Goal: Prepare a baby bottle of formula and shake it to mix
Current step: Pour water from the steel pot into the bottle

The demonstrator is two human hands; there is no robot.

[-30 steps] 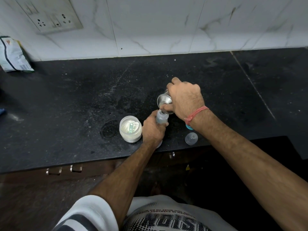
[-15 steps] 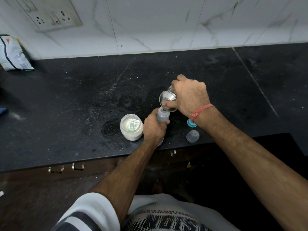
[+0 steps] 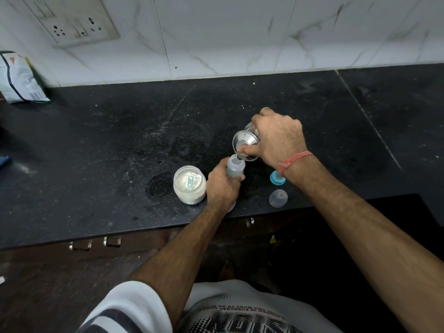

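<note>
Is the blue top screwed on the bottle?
No, the blue top lies on the counter, and the bottle in the left hand is open.

Steel cup (image 3: 245, 143) in right hand (image 3: 278, 138) now tipped steeper than a second ago, mouth turned more toward the camera, lip lower over the open bottle (image 3: 236, 166). Left hand (image 3: 222, 186) grips bottle slightly lower on its body.

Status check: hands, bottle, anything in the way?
Left hand grips baby bottle upright. Right hand tips steel cup over its open mouth. Nipple ring and clear cap lie off, right. Nothing obstructing.
</note>
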